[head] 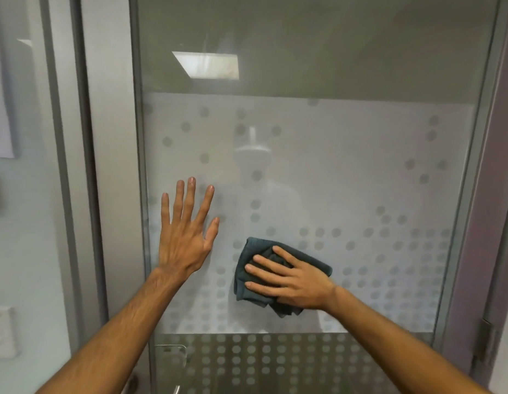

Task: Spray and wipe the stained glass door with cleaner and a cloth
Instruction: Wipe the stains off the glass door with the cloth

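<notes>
The soft, limp dark teal cloth (278,273) bunches under the right hand (292,282), whose flat, slightly spread fingers press it onto the frosted dotted glass door (346,172); the left hand (184,234) braces there, fingers spread.

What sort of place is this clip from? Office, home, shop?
Probably an office or similar commercial interior: a glass door with frosted dot-pattern film, a grey metal door frame, and a rectangular ceiling light panel reflected in the upper glass. A home looks less likely.
</notes>
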A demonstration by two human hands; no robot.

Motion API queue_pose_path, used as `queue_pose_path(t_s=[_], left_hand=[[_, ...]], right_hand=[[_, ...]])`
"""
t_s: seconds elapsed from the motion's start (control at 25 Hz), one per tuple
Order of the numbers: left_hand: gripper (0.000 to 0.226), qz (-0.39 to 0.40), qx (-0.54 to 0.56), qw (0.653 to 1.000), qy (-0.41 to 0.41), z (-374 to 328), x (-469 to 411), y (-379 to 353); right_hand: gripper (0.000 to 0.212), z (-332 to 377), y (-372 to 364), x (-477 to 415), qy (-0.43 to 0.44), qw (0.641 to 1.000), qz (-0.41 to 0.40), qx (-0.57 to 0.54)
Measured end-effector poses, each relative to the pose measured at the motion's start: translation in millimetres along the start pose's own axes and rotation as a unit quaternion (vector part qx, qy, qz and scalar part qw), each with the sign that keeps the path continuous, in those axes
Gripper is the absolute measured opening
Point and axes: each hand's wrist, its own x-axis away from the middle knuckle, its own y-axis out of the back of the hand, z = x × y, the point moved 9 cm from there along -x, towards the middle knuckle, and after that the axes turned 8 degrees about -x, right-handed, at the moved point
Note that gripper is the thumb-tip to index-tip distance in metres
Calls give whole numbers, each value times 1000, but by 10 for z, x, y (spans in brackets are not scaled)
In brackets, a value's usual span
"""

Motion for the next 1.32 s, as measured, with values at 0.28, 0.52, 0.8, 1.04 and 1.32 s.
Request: queue_pose_path(t_s=[0.28, 0.52, 0.8, 1.04, 1.32], left_hand=[[71, 9, -2, 1000, 2, 161, 27, -16], [72, 26, 7, 1000, -5, 261, -20, -23], [68, -5, 55, 998, 7, 381, -2, 41], [65, 21, 4, 1000, -9, 423, -2, 37], [68, 19, 2, 1000, 5, 385, 98, 88]], right_hand=[[57, -2012, 1289, -444, -338, 918, -201, 39], [58, -2424, 1477, -1100, -501, 829, -251, -9], [63, -598, 468, -975, -272, 944, -182, -36], [74, 274, -87, -622, -60, 998, -25, -7], [47, -1209, 963, -735, -195, 964, -176, 34]])
